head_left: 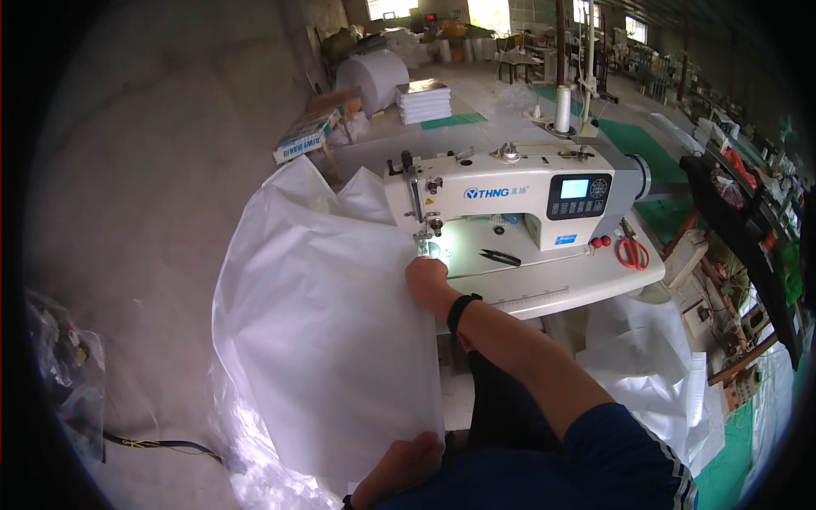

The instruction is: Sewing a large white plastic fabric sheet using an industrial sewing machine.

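A large white sheet [319,331] of thin, slightly shiny material hangs over the left end of a white sewing machine [484,191] and down in front of me. My right hand [426,280] is closed at the sheet's edge, just in front of the lit needle area; its fingertips are partly hidden. Lower down, close to my body, my left hand [406,466] has its fingers curled round the same edge. On the machine bed [544,276] lie black thread snips [500,257], and red-handled scissors [632,253] rest at its right end.
A white thread cone [563,110] stands behind the machine. More white sheeting [637,348] hangs at the right, beside a cluttered rack [748,272]. Further back are a big white roll [371,81] and a stack of white packs [423,102]. A dark cable [161,443] crosses the floor at left.
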`<state>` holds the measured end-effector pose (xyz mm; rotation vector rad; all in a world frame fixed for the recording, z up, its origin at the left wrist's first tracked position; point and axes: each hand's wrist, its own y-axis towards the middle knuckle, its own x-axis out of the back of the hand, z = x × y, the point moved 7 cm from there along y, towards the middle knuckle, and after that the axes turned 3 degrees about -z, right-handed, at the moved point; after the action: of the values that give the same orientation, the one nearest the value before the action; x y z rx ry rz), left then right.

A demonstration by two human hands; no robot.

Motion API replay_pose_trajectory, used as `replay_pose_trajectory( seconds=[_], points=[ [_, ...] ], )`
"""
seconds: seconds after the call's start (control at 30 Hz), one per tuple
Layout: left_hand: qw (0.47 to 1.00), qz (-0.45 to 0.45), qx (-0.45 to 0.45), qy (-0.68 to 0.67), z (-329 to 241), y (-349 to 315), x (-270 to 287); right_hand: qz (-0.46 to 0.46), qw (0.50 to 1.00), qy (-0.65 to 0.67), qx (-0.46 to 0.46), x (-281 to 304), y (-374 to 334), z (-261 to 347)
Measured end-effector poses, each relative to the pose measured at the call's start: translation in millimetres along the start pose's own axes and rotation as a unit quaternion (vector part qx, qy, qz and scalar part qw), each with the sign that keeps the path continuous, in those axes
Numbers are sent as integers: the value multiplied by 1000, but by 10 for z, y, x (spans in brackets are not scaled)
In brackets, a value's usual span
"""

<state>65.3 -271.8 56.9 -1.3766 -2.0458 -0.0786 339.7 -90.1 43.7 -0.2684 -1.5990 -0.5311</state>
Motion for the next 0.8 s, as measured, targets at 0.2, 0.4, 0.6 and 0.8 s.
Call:
replay_pose_trajectory(
  seconds=[0.2, 0.4, 0.6, 0.8],
  points=[
    [991, -28, -70, -106, 173, 84, 44, -68, 997, -10, -41, -30, -120, -8],
    [985, -114, -129, 1, 158, 342, 168, -30, 998, 30, -45, 89, -834, 99],
    [981, -171, -92, 31, 94, 605, 226, -9, 981, 176, -85, 96, -1003, -1],
    [965, -240, -107, 13, -35, 797, 315, 18, 955, 270, -118, -6, -1095, -31]
  ],
)
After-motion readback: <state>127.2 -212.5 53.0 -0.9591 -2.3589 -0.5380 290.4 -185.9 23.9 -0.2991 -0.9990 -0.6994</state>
